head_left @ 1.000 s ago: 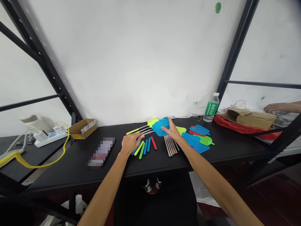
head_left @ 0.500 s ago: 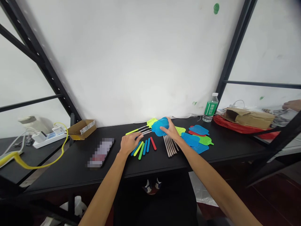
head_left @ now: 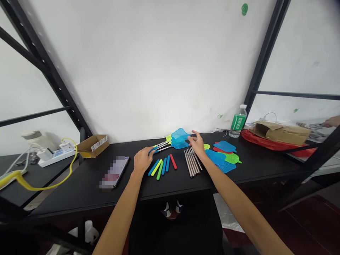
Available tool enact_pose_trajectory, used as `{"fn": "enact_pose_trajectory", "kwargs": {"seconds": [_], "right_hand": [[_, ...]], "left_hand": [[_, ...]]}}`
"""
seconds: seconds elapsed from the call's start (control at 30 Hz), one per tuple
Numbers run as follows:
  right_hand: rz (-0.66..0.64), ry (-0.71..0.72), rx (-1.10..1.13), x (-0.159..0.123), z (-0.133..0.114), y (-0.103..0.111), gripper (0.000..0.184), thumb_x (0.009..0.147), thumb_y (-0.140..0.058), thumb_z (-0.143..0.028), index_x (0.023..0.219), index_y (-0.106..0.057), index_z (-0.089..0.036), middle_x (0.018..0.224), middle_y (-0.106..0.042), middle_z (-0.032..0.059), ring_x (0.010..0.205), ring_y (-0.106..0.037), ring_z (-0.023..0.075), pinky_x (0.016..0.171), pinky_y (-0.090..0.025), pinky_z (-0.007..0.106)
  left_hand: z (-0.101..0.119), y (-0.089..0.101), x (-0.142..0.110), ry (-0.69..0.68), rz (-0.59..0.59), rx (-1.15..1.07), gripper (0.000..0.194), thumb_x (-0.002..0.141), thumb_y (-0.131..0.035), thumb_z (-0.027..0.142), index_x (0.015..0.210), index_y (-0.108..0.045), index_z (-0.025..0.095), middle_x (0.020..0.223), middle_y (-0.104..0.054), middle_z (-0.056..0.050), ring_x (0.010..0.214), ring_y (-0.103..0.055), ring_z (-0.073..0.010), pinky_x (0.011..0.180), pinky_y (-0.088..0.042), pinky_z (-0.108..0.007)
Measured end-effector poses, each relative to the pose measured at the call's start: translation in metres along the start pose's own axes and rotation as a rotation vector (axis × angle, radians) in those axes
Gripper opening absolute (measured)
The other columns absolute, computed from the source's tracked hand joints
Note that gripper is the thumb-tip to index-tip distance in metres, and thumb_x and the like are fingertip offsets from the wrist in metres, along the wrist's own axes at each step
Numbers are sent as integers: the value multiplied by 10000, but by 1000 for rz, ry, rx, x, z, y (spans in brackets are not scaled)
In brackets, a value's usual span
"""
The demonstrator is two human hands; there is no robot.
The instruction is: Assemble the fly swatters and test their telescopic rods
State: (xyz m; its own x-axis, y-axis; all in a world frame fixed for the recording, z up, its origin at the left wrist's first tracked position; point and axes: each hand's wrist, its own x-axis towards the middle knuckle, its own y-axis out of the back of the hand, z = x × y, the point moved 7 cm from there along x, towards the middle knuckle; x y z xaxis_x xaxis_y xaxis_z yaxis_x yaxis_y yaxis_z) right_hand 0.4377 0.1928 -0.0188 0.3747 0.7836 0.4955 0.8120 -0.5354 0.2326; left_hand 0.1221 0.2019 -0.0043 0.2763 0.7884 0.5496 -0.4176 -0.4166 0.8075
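Blue plastic mesh marks the one assembled blue fly swatter (head_left: 177,138), lifted just off the black table (head_left: 79,184) near the wall. Its head, metal rod and blue grip look joined, so by my reading one swatter is being finished or set with the others. The left hand (head_left: 142,161) pinches the grip end between thumb and fingertips; the right hand (head_left: 198,143) sits just right of the swatter's head, fingers loosely spread and apparently holding nothing, though whether a fingertip touches the mesh I cannot tell.

Directly under the swatter lie more finished ones, a yellow-green swatter (head_left: 164,141) among them; they overlap, so I count at least two there and cannot be surer.

Loose parts make up what seems left to do. Below the swatter, nearer the person, lie the plastic grips (head_left: 162,165): five, counted as two blue, two yellow-green and one red. Right of these, still below the swatter, is a bundle of metal rods (head_left: 193,162), about six. Further right of the swatter sits a pile of loose swatter heads (head_left: 222,153) in blue, red and green, roughly six.

Left of the swatter lie one phone (head_left: 114,171) and one small cardboard box (head_left: 92,143). Far right of it stands one water bottle (head_left: 238,121), then a brown paper bag (head_left: 281,131), where another person's hand (head_left: 332,122) shows at the frame edge.
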Motion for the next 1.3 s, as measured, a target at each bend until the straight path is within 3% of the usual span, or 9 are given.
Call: {"fn": "enact_pose_trajectory", "kwargs": {"seconds": [0.13,0.53,0.73,0.87,1.07,1.3], "right_hand": [[84,-43,-19,-2,2,7,548,820,-510,-438,1311,-494,-196,933,-709,49,657,-644,195,745,-500,356],[50,-15,-78,-3,-2,4,464,833,-490,-415,1245,-539,-207,915,-693,33,674,-628,198,721,-483,342],[-50,63,-220,-5,-7,-5,307,855,-473,-330,1091,-640,-224,895,-708,24,651,-615,184,675,-460,315],[-207,142,-461,-13,-14,-17,220,849,-515,-297,911,-718,-240,919,-720,45,797,-638,220,671,-442,310],[-308,224,-763,-23,-19,-29,239,852,-587,-396,822,-744,-218,936,-685,118,920,-599,285,699,-444,341],[-333,239,-882,-26,-15,-37,242,850,-600,-418,860,-696,-196,932,-625,133,950,-542,293,764,-440,368]], "left_hand": [[-5,-6,2,-1,-21,20,348,961,-434,371,1176,-677,245,1080,-686,-68,956,-632,-231,816,-475,-315],[-7,-26,2,-45,-111,97,288,921,-512,338,1109,-712,248,1045,-643,-76,965,-601,-240,813,-479,-323],[-4,-22,2,-46,-88,81,252,906,-528,337,1040,-728,261,1015,-662,-71,957,-608,-236,798,-472,-315],[6,-13,1,-38,-72,26,274,915,-491,363,1030,-721,268,939,-692,-50,895,-630,-214,750,-454,-290],[14,-12,-2,-30,-202,16,291,885,-490,451,895,-726,282,735,-697,-17,728,-640,-201,620,-391,-264],[11,-17,-4,-37,-314,-27,239,827,-545,452,841,-724,294,727,-688,5,737,-632,-179,594,-382,-248]]}}
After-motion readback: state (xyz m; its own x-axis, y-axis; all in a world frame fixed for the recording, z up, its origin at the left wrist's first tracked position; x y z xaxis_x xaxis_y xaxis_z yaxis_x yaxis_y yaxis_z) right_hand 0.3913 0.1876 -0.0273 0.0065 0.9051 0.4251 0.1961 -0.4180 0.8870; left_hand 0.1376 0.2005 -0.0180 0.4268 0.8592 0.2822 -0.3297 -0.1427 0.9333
